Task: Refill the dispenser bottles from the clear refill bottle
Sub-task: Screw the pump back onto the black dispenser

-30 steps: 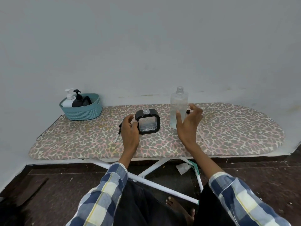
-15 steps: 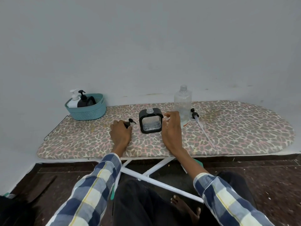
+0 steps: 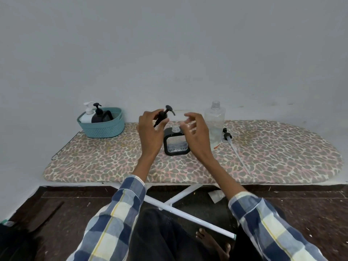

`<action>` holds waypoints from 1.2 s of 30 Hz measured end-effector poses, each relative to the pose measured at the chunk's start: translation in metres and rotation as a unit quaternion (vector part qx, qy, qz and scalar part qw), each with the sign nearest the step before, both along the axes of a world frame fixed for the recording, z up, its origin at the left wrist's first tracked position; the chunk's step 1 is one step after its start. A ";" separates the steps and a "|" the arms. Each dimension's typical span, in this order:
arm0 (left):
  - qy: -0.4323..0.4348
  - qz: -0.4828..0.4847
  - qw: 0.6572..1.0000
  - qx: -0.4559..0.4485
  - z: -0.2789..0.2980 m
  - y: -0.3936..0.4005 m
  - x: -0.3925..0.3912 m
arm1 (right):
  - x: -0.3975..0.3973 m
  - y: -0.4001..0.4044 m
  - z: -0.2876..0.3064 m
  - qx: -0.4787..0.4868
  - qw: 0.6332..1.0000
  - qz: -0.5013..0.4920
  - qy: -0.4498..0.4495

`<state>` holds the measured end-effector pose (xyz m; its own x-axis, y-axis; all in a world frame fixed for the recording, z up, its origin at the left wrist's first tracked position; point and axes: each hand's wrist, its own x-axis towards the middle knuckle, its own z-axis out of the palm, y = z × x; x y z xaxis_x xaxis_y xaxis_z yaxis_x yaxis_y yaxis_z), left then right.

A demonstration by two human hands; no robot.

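Right now my left hand [image 3: 150, 129] is raised above the surface [image 3: 273, 147], and its fingers [image 3: 161, 127] pinch a black pump head [image 3: 165, 114] whose nozzle points right and whose stem slants down to the left. Just below and to the right of it stands the square black dispenser [image 3: 176, 142], upright with its threaded neck uncapped and a little liquid visible through its clear window. My right hand [image 3: 195, 134] hovers over the dispenser's right side, fingers [image 3: 190, 119] loosely curled and holding nothing. I cannot tell whether it touches the dispenser.

Behind my right hand, the clear refill bottle [image 3: 215, 125] stands upright with its cap off, close to the wall. Just beside its base on the right lies a second pump [image 3: 233, 146], its long tube running towards the front edge of the surface.

At the far left end a teal basket [image 3: 102, 127] sits near the back edge, holding a white pump bottle [image 3: 87, 114] and a black pump bottle [image 3: 98, 114]. Between the basket and my left hand the leopard-print cover lies open, and the rounded right end beyond the loose pump offers wide room as well.
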<state>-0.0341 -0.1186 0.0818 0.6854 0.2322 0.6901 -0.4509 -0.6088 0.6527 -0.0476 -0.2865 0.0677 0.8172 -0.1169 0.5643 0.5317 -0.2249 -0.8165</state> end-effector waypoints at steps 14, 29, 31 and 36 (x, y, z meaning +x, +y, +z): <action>0.000 -0.040 0.999 0.007 0.000 -0.029 -0.004 | 0.021 -0.008 0.062 -0.049 0.999 0.010 0.002; 0.145 -0.071 0.986 0.029 -0.053 0.001 0.012 | 0.033 -0.015 0.075 -0.196 0.980 -0.029 -0.007; 0.144 -0.069 0.987 0.021 -0.055 0.002 0.013 | 0.034 -0.016 0.078 -0.182 0.982 -0.052 -0.020; 0.143 -0.066 0.988 -0.002 -0.058 0.000 0.014 | 0.039 -0.015 0.085 -0.243 0.968 -0.068 -0.019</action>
<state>-0.0196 -0.1188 0.0240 0.8766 0.1307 0.4631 -0.3230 -0.5535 0.7676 -0.0089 -0.3019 0.1523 0.7909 0.0647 0.6085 0.4976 -0.6467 -0.5781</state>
